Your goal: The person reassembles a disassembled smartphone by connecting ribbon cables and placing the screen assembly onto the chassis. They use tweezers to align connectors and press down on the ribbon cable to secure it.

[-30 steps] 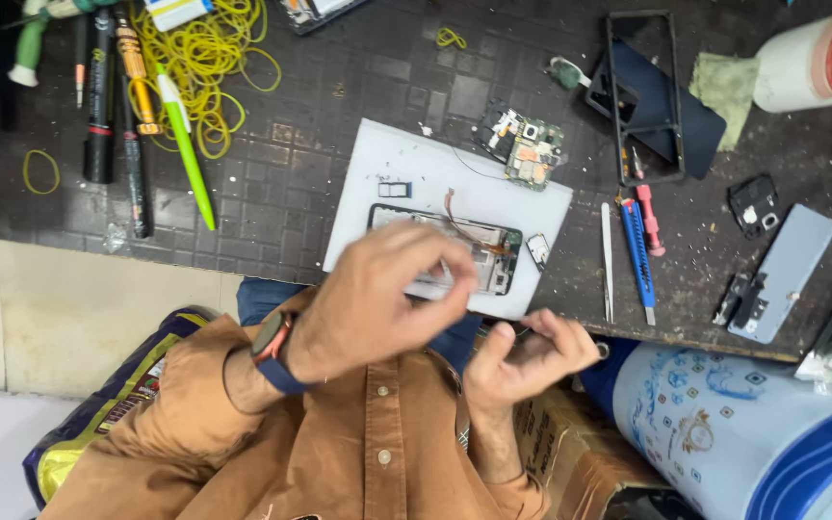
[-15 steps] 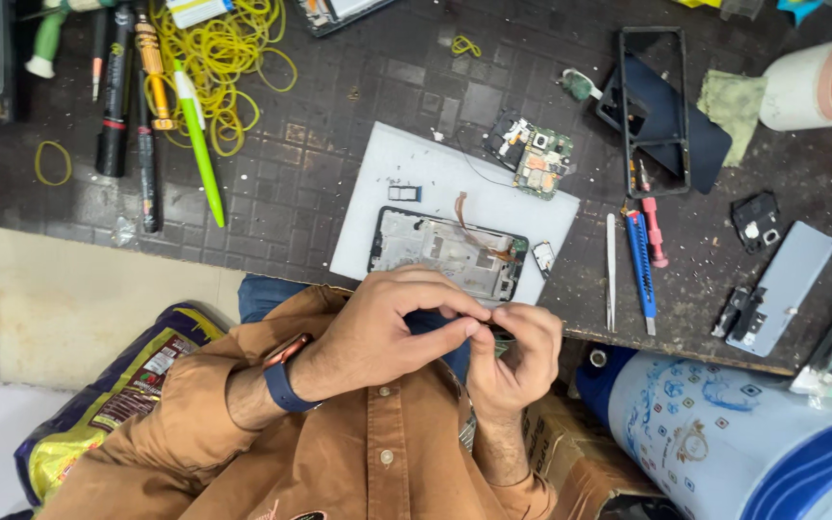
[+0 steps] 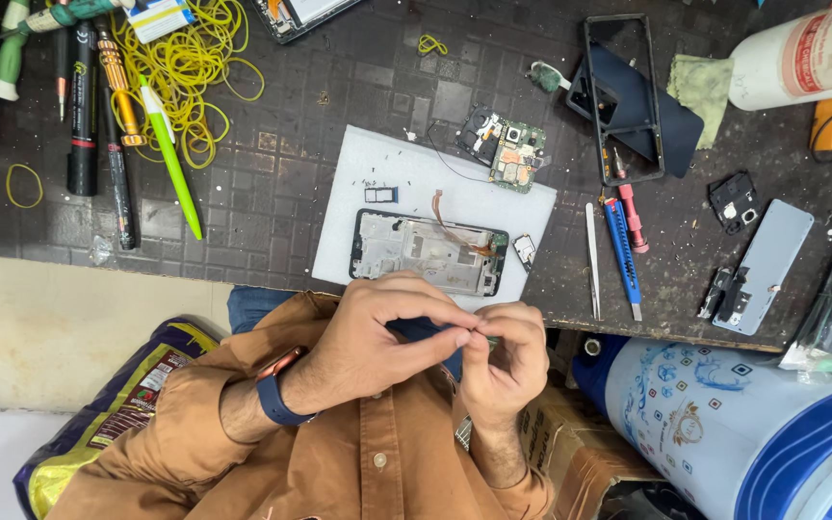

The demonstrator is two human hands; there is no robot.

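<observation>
Close to the body, over the brown shirt (image 3: pixel 368 472), the left hand (image 3: pixel 382 332) and the right hand (image 3: pixel 507 361) are meeting fingertip to fingertip, both pinching a tiny part (image 3: pixel 483 337) that is too small and too hidden to identify; a dark blue object (image 3: pixel 426 332) is lying just beneath them, partly covered by the left hand. A blue watch (image 3: pixel 276 390) is sitting on the left wrist. Just beyond the hands, at the near edge of the dark surface (image 3: pixel 272 193), an opened phone frame (image 3: pixel 430 252) is lying flat on a white mat (image 3: pixel 387 164), with a thin orange flex cable (image 3: pixel 450 226) curling up from it. A small green circuit board (image 3: pixel 507 144) is resting at the mat's far right corner. To the right of the mat, tweezers (image 3: pixel 592 260) and a blue screwdriver (image 3: pixel 621 255) are lying side by side, with a grey back cover (image 3: pixel 767 265) further right. Farther away, a black phone frame (image 3: pixel 623 96) is lying near a white bottle (image 3: pixel 801 58). At the far left, a green pen (image 3: pixel 170 159) is lying beside a tangle of yellow rubber bands (image 3: pixel 185 67). Beside the person's right, below the surface's edge, a blue and white bucket (image 3: pixel 715 424) is standing.
</observation>
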